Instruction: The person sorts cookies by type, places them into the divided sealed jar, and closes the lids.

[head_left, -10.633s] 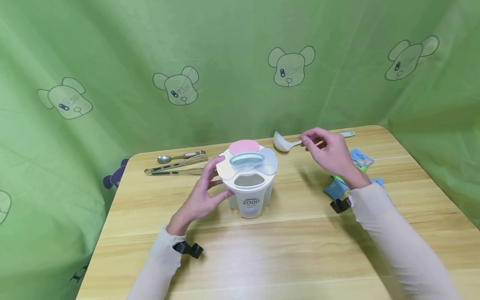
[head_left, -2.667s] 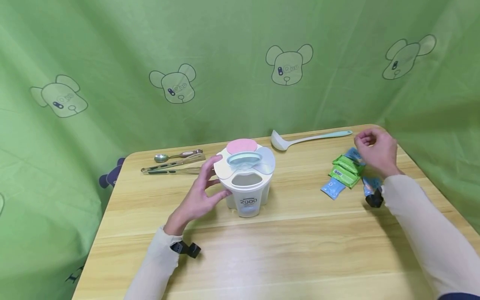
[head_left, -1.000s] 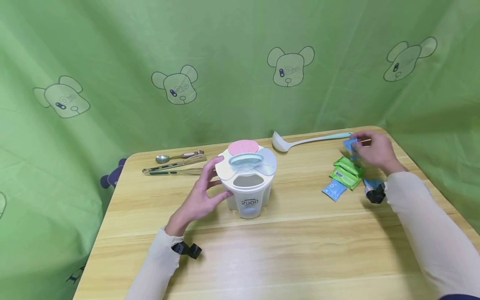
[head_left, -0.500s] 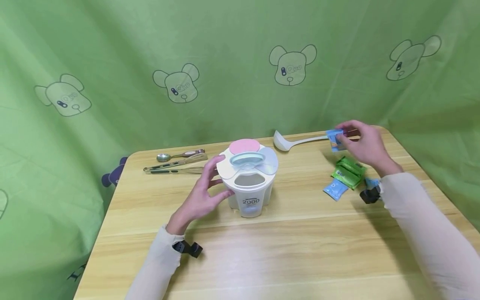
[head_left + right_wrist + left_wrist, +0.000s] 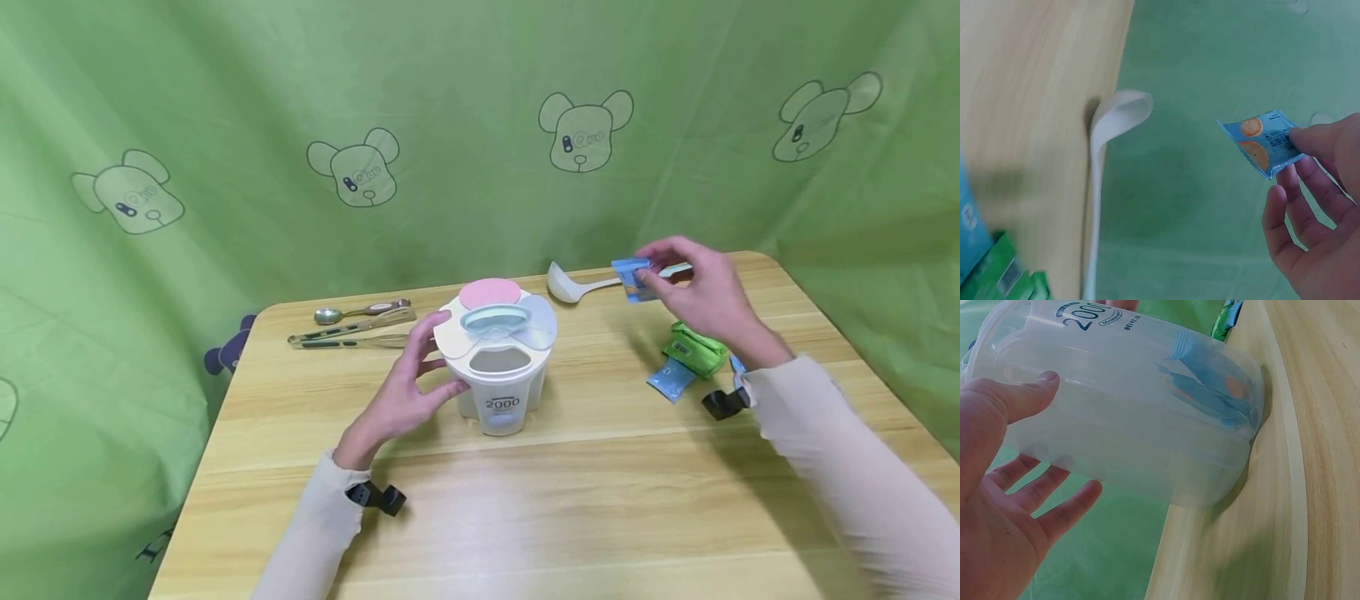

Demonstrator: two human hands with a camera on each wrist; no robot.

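Note:
My right hand [image 5: 701, 292] pinches a small blue biscuit packet [image 5: 632, 279] between thumb and fingers, raised above the table near the ladle. In the right wrist view, round biscuits are printed on the packet [image 5: 1264, 142]. My left hand [image 5: 397, 392] holds the left side of a clear plastic storage container [image 5: 501, 408], thumb on one side and fingers on the other. The lid has a pink flap [image 5: 489, 292], a pale blue flap [image 5: 538, 323], a white one and a light blue handle [image 5: 495, 317]. Its front opening is uncovered. Blue packets [image 5: 1210, 384] lie inside at the bottom.
A white ladle [image 5: 567, 285] with a pale blue handle lies along the back edge. Green packets [image 5: 696, 350] and a blue packet [image 5: 671, 379] lie at the right, partly under my right arm. Tongs [image 5: 348, 329] and a spoon [image 5: 327, 316] lie at the back left.
My right hand has picked up a blue biscuit packet from the pile at the right and carried it left, toward the container. My left hand has stayed on the container.

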